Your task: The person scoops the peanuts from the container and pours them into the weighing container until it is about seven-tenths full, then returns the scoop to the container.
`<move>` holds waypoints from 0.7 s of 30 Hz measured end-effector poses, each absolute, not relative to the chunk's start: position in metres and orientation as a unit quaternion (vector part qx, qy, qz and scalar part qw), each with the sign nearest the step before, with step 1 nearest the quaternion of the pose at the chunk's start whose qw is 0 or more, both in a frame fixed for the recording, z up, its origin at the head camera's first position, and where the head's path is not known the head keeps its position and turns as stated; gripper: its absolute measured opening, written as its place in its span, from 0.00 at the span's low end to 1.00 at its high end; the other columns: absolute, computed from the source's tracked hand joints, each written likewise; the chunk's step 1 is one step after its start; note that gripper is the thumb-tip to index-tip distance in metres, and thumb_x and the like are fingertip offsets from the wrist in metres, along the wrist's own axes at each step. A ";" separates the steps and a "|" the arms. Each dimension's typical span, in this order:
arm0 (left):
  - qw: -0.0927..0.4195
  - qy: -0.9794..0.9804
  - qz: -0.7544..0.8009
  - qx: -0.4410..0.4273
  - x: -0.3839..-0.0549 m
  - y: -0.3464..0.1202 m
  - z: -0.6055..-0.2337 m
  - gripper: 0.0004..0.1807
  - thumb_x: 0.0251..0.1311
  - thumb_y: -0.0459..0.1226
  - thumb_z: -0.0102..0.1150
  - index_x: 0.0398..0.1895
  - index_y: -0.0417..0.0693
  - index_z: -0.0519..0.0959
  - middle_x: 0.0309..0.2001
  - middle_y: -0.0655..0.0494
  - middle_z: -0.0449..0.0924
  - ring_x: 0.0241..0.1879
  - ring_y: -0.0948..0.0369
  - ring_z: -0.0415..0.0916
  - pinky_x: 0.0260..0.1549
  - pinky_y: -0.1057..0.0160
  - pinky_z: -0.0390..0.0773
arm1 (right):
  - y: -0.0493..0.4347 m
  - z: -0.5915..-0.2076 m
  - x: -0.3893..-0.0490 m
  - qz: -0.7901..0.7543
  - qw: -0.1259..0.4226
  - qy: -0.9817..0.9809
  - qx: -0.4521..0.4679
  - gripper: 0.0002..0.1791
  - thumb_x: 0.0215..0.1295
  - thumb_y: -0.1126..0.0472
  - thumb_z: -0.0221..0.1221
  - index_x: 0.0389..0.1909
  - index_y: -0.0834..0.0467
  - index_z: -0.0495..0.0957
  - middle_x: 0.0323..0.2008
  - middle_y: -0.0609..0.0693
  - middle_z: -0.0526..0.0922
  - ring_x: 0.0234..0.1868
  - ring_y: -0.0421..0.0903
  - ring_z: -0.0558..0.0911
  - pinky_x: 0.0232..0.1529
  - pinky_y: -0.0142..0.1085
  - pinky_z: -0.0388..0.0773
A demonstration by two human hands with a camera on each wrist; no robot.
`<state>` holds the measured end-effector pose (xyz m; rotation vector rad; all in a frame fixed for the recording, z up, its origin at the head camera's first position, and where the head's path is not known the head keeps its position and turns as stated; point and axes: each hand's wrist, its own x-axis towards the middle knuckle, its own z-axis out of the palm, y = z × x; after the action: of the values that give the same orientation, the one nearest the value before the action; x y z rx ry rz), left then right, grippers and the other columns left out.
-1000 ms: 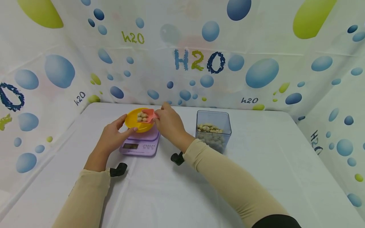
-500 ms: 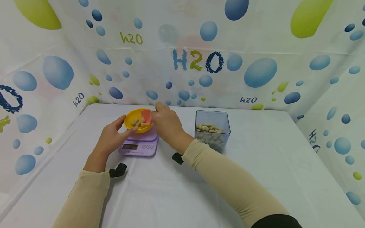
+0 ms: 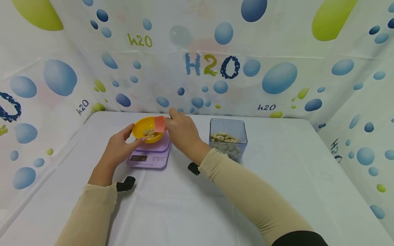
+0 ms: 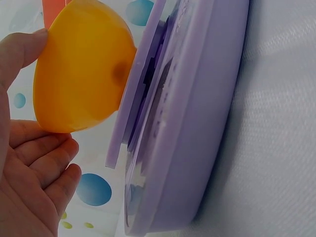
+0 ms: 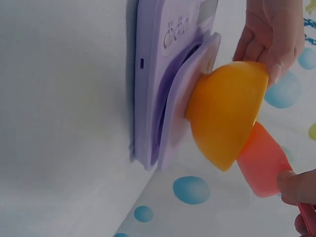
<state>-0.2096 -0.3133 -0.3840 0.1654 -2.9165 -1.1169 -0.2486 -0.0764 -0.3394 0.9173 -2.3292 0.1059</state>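
Observation:
A yellow bowl [image 3: 142, 126] stands on the platform of a purple kitchen scale [image 3: 150, 160], with pale beige pieces [image 3: 149, 133], nuts or beans, in it. My left hand [image 3: 118, 147] holds the bowl from the left, thumb at its near rim and fingers on its far side, as the left wrist view shows too. In my right hand [image 3: 184, 135] is the handle of a pink scoop [image 3: 159, 124]; its tipped head is over the bowl's right rim. In the right wrist view the scoop [image 5: 263, 160] is close against the bowl [image 5: 228, 111]. The inside of the scoop is hidden.
A clear grey square container [image 3: 243, 145], partly filled with the same beige pieces, stands right of the scale. White cloth [image 3: 277, 191] covers the table. Behind it hangs a printed curtain [image 3: 277, 41]. A black wrist-camera mount [image 3: 126, 184] juts from the left sleeve.
The scoop has tipped over, and the beige pieces that lay in it now lie in the bowl. The left hand has kept its hold on the bowl.

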 end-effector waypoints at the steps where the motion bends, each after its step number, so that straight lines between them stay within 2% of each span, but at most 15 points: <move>1: 0.006 -0.933 -0.356 0.053 -0.210 -0.313 -0.384 0.56 0.56 0.69 0.55 0.80 0.54 0.45 0.78 0.45 0.49 0.74 0.39 0.50 0.65 0.35 0.62 | -0.075 -0.339 -0.249 0.044 0.311 -0.884 0.346 0.11 0.70 0.59 0.58 0.47 0.54 0.86 0.34 0.49 0.73 0.28 0.44 0.73 0.26 0.29 0.76; 7: 0.010 -0.936 -0.348 0.048 -0.208 -0.313 -0.381 0.55 0.57 0.68 0.54 0.80 0.54 0.44 0.78 0.44 0.49 0.73 0.37 0.52 0.63 0.34 0.63 | -0.066 -0.332 -0.250 0.093 0.266 -0.900 0.334 0.12 0.71 0.56 0.57 0.47 0.52 0.86 0.33 0.47 0.71 0.27 0.43 0.72 0.24 0.29 0.73; 13: 0.053 -0.941 -0.335 0.018 -0.206 -0.312 -0.371 0.52 0.60 0.64 0.54 0.80 0.52 0.46 0.78 0.44 0.50 0.72 0.37 0.54 0.65 0.33 0.61 | -0.044 -0.320 -0.251 0.166 0.180 -0.920 0.307 0.15 0.71 0.52 0.58 0.53 0.52 0.84 0.36 0.48 0.72 0.33 0.43 0.74 0.33 0.28 0.75; 17: 0.070 -0.941 -0.331 0.001 -0.206 -0.305 -0.363 0.50 0.61 0.62 0.56 0.80 0.56 0.46 0.78 0.46 0.50 0.72 0.37 0.55 0.64 0.31 0.60 | -0.023 -0.311 -0.251 0.216 0.141 -0.924 0.281 0.18 0.69 0.53 0.60 0.56 0.55 0.82 0.39 0.48 0.73 0.36 0.43 0.74 0.36 0.30 0.76; 21: 0.080 -0.939 -0.336 -0.009 -0.207 -0.292 -0.353 0.51 0.60 0.62 0.58 0.80 0.60 0.45 0.79 0.50 0.49 0.73 0.39 0.54 0.65 0.31 0.59 | -0.001 -0.306 -0.251 0.256 0.133 -0.919 0.269 0.20 0.68 0.53 0.61 0.58 0.56 0.81 0.38 0.49 0.73 0.38 0.44 0.73 0.34 0.32 0.74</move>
<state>-0.2067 -0.2924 -0.3533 -0.0263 -2.8068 -1.0038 -0.2515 -0.0006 -0.3063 0.7805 -2.6656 0.7429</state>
